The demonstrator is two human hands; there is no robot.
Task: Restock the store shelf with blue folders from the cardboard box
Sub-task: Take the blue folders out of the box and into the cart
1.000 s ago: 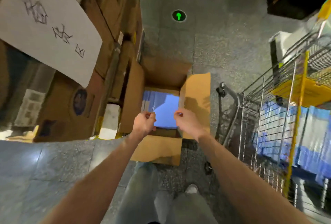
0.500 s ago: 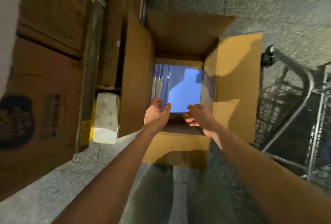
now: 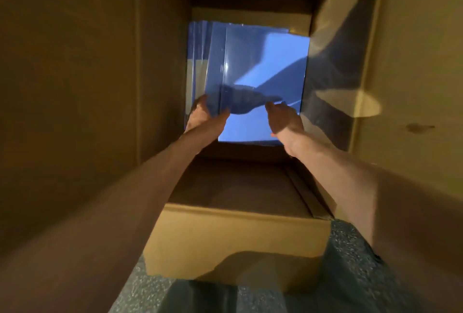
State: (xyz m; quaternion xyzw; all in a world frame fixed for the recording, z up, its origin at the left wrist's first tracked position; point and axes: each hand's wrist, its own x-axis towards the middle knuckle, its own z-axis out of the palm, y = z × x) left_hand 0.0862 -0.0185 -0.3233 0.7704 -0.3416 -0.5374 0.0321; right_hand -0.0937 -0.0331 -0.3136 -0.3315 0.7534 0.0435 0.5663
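An open cardboard box (image 3: 238, 237) stands on the floor right below me. Glossy blue folders (image 3: 265, 62) lie stacked deep inside it, with several more standing on edge along the left wall. My left hand (image 3: 208, 116) is down at the near left edge of the top folders, with the edge pinched between thumb and fingers. My right hand (image 3: 283, 118) hovers over the near right part of the top folder, fingers straight; whether it touches is unclear. Shadows of both arms fall across the folders.
The box's tall left flap (image 3: 75, 87) and right flap (image 3: 413, 62) stand up on either side and wall in both arms. Speckled grey floor (image 3: 150, 295) and my trouser leg (image 3: 213, 300) show at the bottom edge.
I have leaned in much closer; the box now fills the view. Both hands went from the box's near rim down onto the folders, and the left hand took the folders' edge.
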